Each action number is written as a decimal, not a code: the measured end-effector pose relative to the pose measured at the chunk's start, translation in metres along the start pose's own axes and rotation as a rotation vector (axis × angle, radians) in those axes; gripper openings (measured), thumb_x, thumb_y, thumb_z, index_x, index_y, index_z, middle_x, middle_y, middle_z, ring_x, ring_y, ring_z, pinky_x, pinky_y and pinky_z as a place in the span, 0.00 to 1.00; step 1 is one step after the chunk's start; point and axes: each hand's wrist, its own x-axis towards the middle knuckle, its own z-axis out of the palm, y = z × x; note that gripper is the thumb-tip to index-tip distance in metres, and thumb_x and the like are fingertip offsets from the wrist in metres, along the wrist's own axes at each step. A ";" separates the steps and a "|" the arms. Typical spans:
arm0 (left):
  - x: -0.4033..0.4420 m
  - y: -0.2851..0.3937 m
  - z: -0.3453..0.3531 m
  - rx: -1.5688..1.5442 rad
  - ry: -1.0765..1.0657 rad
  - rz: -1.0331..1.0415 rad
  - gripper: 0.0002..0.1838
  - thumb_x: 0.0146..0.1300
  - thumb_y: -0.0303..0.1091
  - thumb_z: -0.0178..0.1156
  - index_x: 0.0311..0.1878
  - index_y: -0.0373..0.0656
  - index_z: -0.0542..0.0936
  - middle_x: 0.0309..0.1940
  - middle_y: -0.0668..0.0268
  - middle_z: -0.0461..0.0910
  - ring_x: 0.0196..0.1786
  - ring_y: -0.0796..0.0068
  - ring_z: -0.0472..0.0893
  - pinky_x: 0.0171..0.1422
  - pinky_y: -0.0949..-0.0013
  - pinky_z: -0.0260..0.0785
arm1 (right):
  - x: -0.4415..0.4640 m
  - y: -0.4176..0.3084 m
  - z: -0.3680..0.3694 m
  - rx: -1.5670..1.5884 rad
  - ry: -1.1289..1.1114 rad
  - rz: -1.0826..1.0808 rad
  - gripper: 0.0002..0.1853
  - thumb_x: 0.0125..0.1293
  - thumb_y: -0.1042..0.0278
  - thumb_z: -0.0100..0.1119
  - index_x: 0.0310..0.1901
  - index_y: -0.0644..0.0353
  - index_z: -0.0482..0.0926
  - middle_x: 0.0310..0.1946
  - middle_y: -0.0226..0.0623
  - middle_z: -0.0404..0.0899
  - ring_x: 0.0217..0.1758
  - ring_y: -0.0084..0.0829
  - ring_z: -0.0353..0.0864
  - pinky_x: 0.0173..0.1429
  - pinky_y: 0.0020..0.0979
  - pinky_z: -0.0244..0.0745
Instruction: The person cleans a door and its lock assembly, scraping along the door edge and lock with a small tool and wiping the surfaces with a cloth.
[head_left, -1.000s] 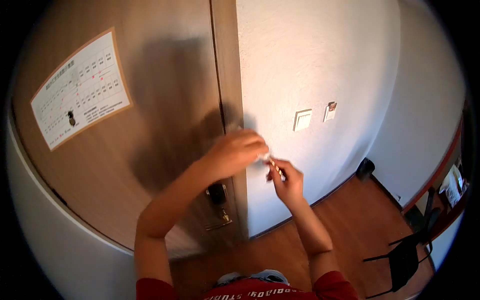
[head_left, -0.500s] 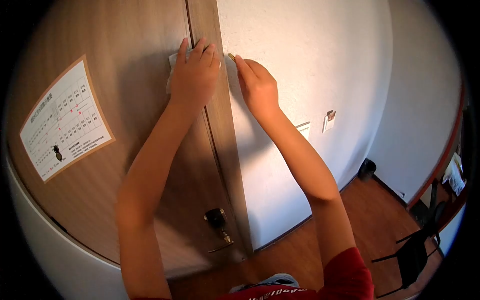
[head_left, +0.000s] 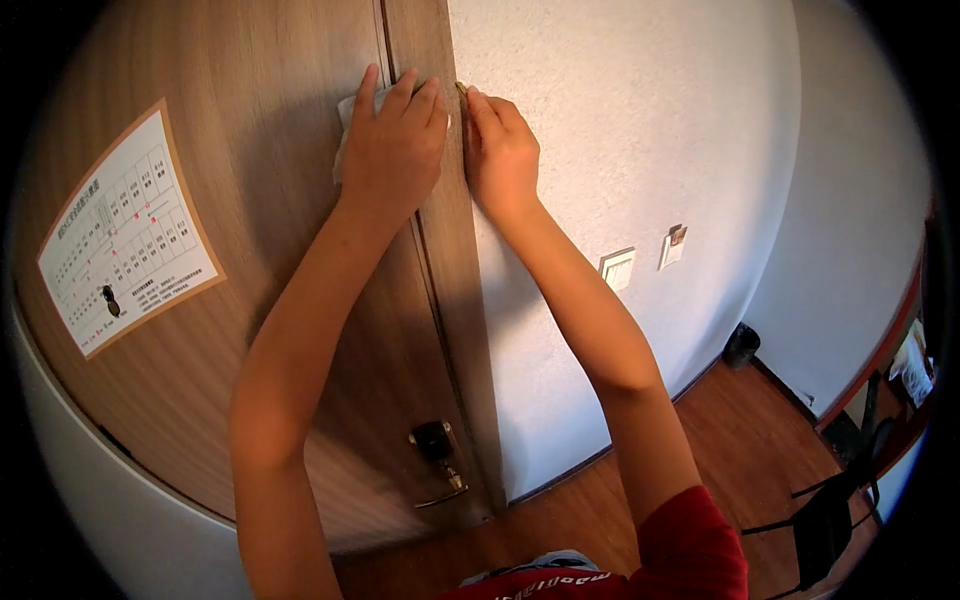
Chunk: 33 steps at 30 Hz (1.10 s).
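Note:
My left hand (head_left: 393, 150) lies with its fingers stretched out over a white, thin-looking piece (head_left: 347, 115) against the wooden door (head_left: 270, 90). Most of that piece is covered by the hand, so its kind is not plain. Beside it, my right hand (head_left: 502, 155) pinches a small brass-coloured piece (head_left: 461, 88) between thumb and finger, at the edge of the door frame (head_left: 432, 60). Only the tip of this piece shows, and its exact kind cannot be made out.
Lower on the door are a black lock with a lever handle (head_left: 442, 492) and a printed notice (head_left: 130, 235). The wall carries a switch plate (head_left: 618, 268) and a card holder (head_left: 673, 248). A black bin (head_left: 741, 345) and a black chair (head_left: 825, 530) stand at the right.
My right hand has moved left and slightly up to the door frame with the small brass-coloured piece. My left hand stays on the white piece. The camera view has shifted slightly.

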 end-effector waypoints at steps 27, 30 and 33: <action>0.002 0.000 0.003 0.033 0.077 0.017 0.12 0.54 0.31 0.54 0.40 0.40 0.82 0.48 0.65 0.80 0.57 0.67 0.74 0.70 0.46 0.53 | -0.004 0.005 0.005 0.012 0.071 -0.037 0.17 0.53 0.81 0.53 0.47 0.64 0.79 0.39 0.46 0.81 0.44 0.43 0.81 0.46 0.36 0.78; 0.002 0.000 -0.001 0.021 0.040 0.004 0.13 0.55 0.31 0.54 0.43 0.40 0.81 0.50 0.64 0.79 0.59 0.67 0.73 0.70 0.47 0.52 | -0.003 0.003 0.003 0.008 0.069 -0.032 0.17 0.53 0.82 0.54 0.46 0.64 0.79 0.38 0.45 0.81 0.43 0.42 0.81 0.45 0.36 0.78; 0.002 0.001 -0.001 0.011 0.007 -0.005 0.15 0.56 0.30 0.55 0.47 0.39 0.80 0.51 0.64 0.78 0.60 0.66 0.72 0.71 0.48 0.51 | 0.004 0.001 -0.001 -0.013 0.081 -0.036 0.12 0.55 0.81 0.60 0.43 0.64 0.80 0.35 0.43 0.83 0.40 0.40 0.83 0.42 0.34 0.78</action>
